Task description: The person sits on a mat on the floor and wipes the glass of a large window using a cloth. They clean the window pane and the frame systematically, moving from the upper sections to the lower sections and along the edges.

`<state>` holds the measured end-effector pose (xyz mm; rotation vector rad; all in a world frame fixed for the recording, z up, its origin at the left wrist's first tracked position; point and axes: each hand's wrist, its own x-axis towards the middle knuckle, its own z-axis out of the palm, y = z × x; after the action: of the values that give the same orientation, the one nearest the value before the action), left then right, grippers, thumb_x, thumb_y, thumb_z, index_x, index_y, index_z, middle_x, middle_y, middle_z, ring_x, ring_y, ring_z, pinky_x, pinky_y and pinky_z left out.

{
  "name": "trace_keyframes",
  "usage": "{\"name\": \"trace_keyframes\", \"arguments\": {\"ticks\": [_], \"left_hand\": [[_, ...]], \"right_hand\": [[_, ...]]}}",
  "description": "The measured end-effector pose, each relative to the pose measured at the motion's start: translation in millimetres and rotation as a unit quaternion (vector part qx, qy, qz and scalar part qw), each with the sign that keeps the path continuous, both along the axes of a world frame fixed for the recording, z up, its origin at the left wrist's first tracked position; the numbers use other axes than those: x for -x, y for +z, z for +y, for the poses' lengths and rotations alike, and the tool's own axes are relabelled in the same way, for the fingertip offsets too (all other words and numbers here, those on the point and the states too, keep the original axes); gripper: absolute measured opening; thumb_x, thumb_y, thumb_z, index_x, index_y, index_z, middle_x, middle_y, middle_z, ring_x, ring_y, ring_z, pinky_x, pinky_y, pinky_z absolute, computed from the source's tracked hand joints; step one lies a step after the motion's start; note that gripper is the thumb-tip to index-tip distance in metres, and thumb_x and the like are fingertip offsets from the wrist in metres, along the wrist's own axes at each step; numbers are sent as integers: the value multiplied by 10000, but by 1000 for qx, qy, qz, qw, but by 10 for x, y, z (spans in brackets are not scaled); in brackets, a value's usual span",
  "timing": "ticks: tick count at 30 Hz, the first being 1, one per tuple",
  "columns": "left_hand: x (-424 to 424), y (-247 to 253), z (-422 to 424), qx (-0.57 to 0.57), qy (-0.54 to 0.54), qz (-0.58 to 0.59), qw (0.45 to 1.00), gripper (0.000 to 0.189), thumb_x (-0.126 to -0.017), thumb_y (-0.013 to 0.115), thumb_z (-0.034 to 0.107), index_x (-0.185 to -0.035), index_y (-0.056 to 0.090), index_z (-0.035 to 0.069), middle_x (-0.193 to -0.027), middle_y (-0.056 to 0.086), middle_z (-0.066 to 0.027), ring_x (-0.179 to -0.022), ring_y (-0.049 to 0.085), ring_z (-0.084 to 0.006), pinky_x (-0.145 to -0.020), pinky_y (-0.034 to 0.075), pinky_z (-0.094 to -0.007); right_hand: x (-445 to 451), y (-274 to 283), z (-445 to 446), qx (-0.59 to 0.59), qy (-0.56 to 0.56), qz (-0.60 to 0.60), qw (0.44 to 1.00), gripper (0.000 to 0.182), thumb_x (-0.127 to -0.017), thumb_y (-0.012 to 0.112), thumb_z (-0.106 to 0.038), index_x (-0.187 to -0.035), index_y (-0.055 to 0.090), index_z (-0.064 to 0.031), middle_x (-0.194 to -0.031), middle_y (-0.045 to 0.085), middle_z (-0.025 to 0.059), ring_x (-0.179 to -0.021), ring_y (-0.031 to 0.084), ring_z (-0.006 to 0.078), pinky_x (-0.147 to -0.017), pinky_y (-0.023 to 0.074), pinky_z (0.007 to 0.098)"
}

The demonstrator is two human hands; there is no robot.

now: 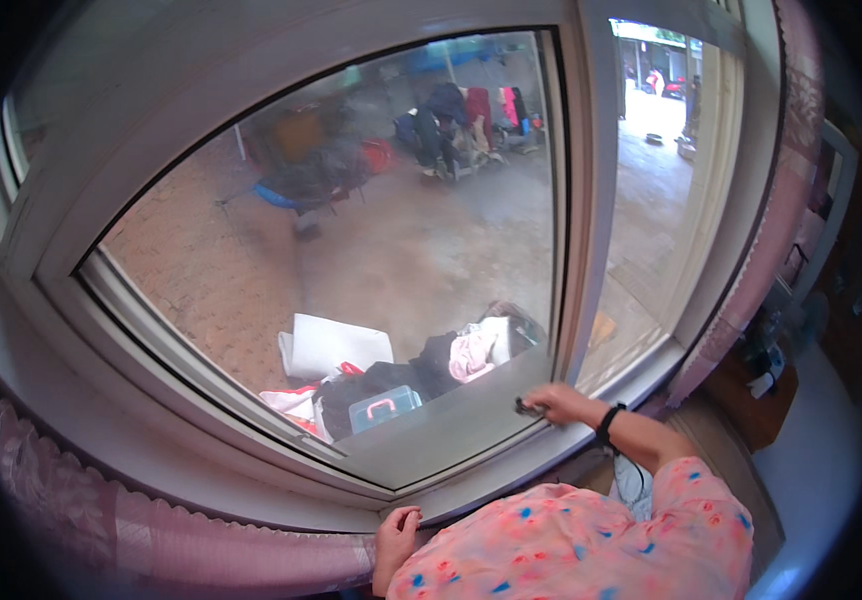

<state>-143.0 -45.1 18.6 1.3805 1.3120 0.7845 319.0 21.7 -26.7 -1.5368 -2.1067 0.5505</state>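
Note:
My right hand [557, 403], with a black band on the wrist, is closed on a small dark object [528, 407], too blurred to name, held against the lower right of the window glass [461, 427]. My left hand [399, 529] rests with curled fingers at the inner edge of the window sill [476, 495], beside the pink curtain [251, 555]; nothing shows in it. The glass sits in a pale window frame [572, 225], and its lower part looks hazy.
Beyond the glass lie a folded white sheet [341, 346], a clear box with a pink handle [384, 409] and dark cloth [431, 364]. Clothes [478, 112] hang farther off. Another pink curtain [783, 217] borders the window at right, near a brown wooden surface [761, 420].

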Motion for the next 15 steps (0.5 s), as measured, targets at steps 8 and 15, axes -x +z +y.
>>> {"name": "trace_keyframes", "arguments": {"ticks": [8, 15], "left_hand": [[174, -97, -86, -27, 32, 50, 998, 195, -936, 600, 173, -1015, 685, 17, -867, 708, -58, -766, 646, -112, -698, 516, -269], [-68, 17, -135, -26, 1, 17, 1000, 187, -941, 592, 150, -1032, 672, 7, -908, 704, -82, -836, 653, -138, -749, 514, -274]], "right_hand": [[276, 2193, 41, -293, -24, 186, 938, 495, -701, 640, 86, -1171, 650, -67, -1095, 669, 132, -1011, 643, 289, -877, 512, 350], [481, 4502, 621, -680, 5, 114, 724, 391, -787, 606, -13, -1174, 607, -63, -1084, 619, 92, -1013, 594, 261, -867, 470, 344]]}}
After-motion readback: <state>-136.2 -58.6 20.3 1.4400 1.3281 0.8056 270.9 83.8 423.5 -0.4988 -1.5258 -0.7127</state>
